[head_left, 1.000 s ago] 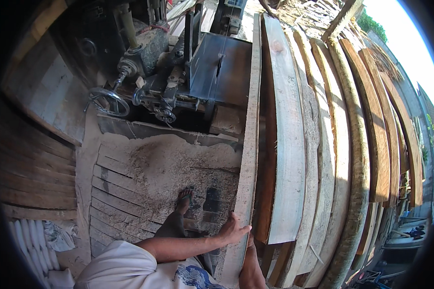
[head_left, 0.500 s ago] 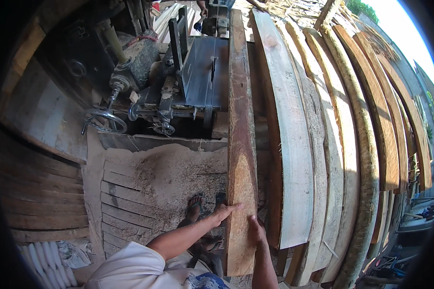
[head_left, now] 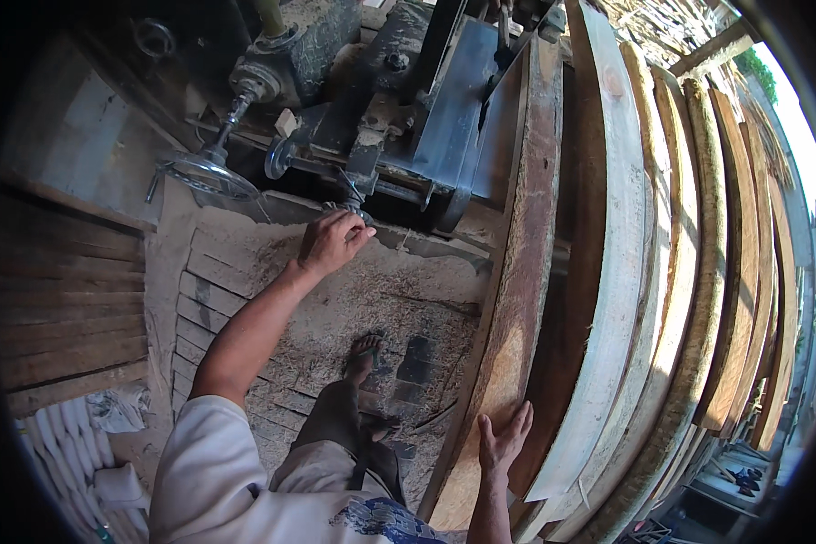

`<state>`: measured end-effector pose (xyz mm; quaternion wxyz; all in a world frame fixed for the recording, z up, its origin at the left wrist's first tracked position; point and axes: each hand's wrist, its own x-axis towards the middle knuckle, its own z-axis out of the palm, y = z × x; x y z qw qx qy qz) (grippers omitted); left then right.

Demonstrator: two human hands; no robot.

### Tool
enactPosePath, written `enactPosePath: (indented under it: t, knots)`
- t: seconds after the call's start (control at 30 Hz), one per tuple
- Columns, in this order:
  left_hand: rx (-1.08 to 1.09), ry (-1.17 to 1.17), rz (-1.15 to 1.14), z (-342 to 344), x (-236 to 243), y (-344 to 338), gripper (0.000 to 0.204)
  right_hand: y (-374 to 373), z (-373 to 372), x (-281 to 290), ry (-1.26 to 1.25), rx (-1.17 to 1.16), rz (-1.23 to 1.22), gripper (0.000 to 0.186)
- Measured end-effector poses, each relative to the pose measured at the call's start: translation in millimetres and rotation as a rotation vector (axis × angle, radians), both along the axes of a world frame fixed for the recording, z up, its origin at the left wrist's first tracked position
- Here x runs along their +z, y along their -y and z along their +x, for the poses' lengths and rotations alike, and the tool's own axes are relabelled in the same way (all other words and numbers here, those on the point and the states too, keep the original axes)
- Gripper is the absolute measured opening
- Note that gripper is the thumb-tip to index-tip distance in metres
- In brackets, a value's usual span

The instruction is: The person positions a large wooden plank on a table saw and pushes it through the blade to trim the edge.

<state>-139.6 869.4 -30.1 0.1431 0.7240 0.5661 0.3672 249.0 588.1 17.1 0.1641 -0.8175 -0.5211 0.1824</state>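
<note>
My left hand (head_left: 337, 238) is closed just in front of a small crank wheel (head_left: 355, 218) on the saw machine's steel table (head_left: 455, 91); whether it grips anything is hidden. My right hand (head_left: 504, 440) grips a long rough plank (head_left: 530, 236), thumb on its face and fingers at its right edge. The plank lies lengthwise alongside the steel table, reddish brown with a paler near end. A big chrome handwheel (head_left: 207, 177) sits left of my left hand.
Several boards (head_left: 618, 272) and a round pole (head_left: 703, 299) lie at the right. Sawdust (head_left: 272, 272) covers the slatted floor around my sandalled feet (head_left: 365, 349). A wooden panel (head_left: 72, 308) and white sacks (head_left: 63, 453) are at the left. Part of another person's hand (head_left: 503, 14) shows beyond the table.
My left hand has left the plank and moved up and left to the machine's crank. My right hand stays on the plank. The view has tilted and shifted toward the machine.
</note>
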Motion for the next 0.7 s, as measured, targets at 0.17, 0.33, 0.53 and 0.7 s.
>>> enactPosePath:
  t: [0.17, 0.33, 0.53, 0.7]
  knots:
    - [0.043, 0.074, 0.048, -16.4, -21.7, -15.6, 0.020, -25.2, -23.7, -8.6, 0.256, 0.069, -0.127, 0.109]
    - [0.115, 0.057, 0.032, -31.6, -38.7, -19.5, 0.017, -28.3, -28.2, -8.3, 0.258, 0.055, -0.153, 0.112]
    - [0.180, 0.062, -0.057, -30.1, -59.4, -26.4, 0.014, -31.1, -27.6, -4.5, 0.241, 0.014, -0.177, 0.111]
    - [0.259, 0.035, -0.018, -17.5, -80.7, -42.8, 0.008, -54.7, -45.3, 15.0, 0.176, 0.067, 0.018, 0.093]
